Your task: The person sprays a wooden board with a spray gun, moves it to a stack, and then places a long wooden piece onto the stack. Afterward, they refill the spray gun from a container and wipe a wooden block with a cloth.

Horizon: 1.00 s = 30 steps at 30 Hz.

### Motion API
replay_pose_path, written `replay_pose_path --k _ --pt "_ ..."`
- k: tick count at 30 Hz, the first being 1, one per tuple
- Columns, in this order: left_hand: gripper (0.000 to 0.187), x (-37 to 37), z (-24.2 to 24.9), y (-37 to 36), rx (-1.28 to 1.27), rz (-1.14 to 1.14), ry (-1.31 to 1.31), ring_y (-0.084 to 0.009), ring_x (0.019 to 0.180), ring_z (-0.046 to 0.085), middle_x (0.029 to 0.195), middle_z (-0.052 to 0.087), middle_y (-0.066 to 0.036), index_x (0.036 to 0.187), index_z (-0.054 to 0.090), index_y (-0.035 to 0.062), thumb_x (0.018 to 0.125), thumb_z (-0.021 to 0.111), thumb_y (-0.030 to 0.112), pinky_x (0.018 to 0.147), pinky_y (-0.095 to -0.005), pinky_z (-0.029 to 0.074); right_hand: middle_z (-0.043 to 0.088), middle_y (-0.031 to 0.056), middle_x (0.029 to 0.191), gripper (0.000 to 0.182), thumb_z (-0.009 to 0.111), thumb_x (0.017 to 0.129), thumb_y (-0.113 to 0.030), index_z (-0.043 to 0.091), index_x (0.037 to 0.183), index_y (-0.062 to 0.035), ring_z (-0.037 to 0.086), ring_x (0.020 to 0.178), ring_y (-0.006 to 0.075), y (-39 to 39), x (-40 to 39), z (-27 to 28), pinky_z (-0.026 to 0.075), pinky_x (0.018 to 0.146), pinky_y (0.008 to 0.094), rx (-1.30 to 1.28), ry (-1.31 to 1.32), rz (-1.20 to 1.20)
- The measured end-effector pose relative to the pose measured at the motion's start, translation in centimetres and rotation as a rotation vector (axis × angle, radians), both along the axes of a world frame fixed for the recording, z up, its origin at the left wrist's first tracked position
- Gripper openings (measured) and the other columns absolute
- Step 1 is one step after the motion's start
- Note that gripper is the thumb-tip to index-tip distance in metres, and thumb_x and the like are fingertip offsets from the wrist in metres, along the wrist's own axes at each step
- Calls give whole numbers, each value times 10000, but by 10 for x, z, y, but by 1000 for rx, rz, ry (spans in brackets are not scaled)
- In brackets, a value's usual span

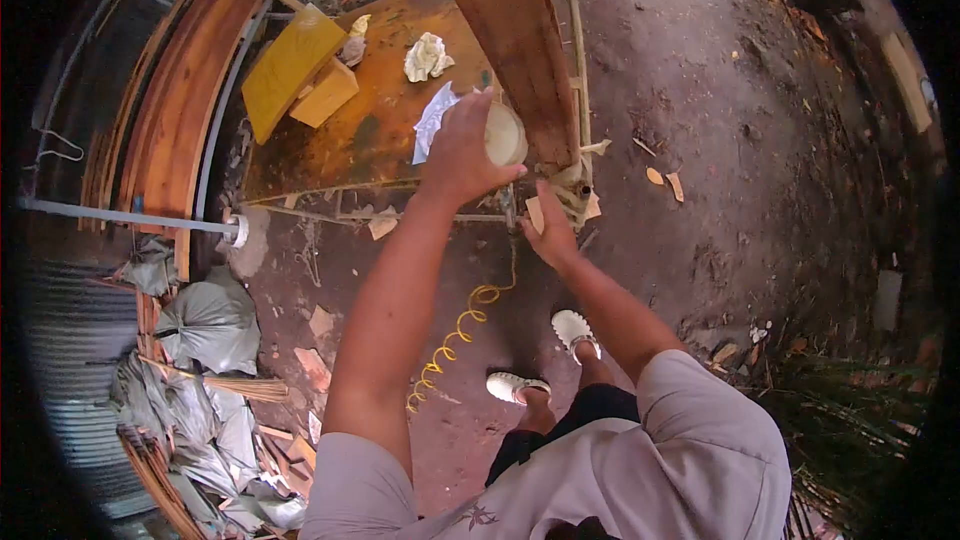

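My left hand [464, 150] is closed on a round, pale, cup-like object [507, 135], held beside the lower end of a long brown wooden board [515, 35]. My fingers hide part of this object. Lower and to the right, my right hand [553, 233] is by the board's near end, its thumb and fingers around a small pale flat piece [536, 214]. A yellow coiled hose [465, 325] runs up to a spot just below my hands; its far connection is partly hidden. White crumpled paper or cloth [435, 123] lies just left of my left hand.
A stained tabletop [385, 155] bears a crumpled pale cloth [428, 57] and yellowish wood blocks [292, 70]. Reddish planks [190, 90] stand at the left. Grey sacks [210, 315] and wood scraps lie lower left. Offcuts [665, 182] lie on the dirt floor.
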<state>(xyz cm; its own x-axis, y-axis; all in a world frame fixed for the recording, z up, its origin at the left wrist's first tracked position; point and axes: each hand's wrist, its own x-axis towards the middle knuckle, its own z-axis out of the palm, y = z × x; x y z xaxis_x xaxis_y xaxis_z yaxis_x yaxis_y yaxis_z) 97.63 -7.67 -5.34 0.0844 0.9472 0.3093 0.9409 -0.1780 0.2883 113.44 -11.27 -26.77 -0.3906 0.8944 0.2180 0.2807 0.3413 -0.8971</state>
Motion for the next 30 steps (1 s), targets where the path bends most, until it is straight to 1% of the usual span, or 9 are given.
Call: replay_pose_path --k 7,9,13,15,18,21,25,27,30 --pt "1051 -4 -1 0 29 -27 14 -362 1247 384 1342 396 -165 1369 327 77 513 857 376 1021 -452 359 308 207 1440 741 654 794 -112 262 1419 -47 285 1347 344 -57 60 -40 264 1097 383 -44 -69 13" --pt "1056 -4 -1 -1 45 -38 8 -362 1253 379 1347 391 -164 1367 328 75 510 858 393 1028 -452 351 320 212 1433 762 668 780 -113 261 1422 -58 300 1337 355 -78 84 -48 276 1091 398 -250 -200 16" --pt "1077 -3 2 -4 24 -30 -11 -362 1270 360 1357 383 -165 1369 322 71 498 862 403 1043 -453 334 325 219 1427 788 680 765 -110 253 1424 -52 309 1327 374 -106 135 -83 284 1085 417 -236 -303 48" --pt "1085 -2 6 -6 11 -23 -13 -362 1275 354 1360 381 -167 1373 316 67 497 863 401 1046 -454 330 342 188 1423 796 692 748 -116 267 1418 -50 333 1315 348 -115 153 -93 287 1089 391 -361 -410 52" --pt "1114 -6 9 -15 35 -26 -57 -363 1305 321 1392 350 -181 1396 284 58 509 857 413 1068 -453 300 356 191 1409 797 694 736 -96 275 1412 -47 346 1301 355 -121 172 -111 306 1079 393 -275 -428 84" --pt "1123 -19 9 -53 80 19 -51 -367 1337 278 1430 305 -196 1416 254 48 538 837 437 1085 -452 268 359 200 1402 801 695 725 -82 280 1410 -51 354 1297 354 -121 179 -113 317 1071 391 -323 -418 57" --pt "1112 -21 8 -115 -102 86 -31 -377 1359 232 1464 249 -212 1431 229 40 581 808 462 1095 -456 243 376 213 1384 791 690 731 -86 280 1407 -50 375 1280 361 -113 173 -96 329 1060 399 -282 -447 59" --pt "1104 -24 0 -145 -168 131 -48 -379 1363 222 1470 237 -214 1432 227 36 593 800 467 1096 -459 239 346 221 1406 800 659 783 -103 200 1437 -69 338 1297 387 -104 165 -85 310 1070 433 -273 -428 78" --pt "1059 -31 -25 -208 -293 195 -89 -374 1373 204 1481 215 -214 1436 234 54 625 794 440 1102 -460 228 359 212 1401 793 668 778 -124 223 1432 -64 354 1291 379 -94 159 -79 318 1066 421 -285 -431 60"
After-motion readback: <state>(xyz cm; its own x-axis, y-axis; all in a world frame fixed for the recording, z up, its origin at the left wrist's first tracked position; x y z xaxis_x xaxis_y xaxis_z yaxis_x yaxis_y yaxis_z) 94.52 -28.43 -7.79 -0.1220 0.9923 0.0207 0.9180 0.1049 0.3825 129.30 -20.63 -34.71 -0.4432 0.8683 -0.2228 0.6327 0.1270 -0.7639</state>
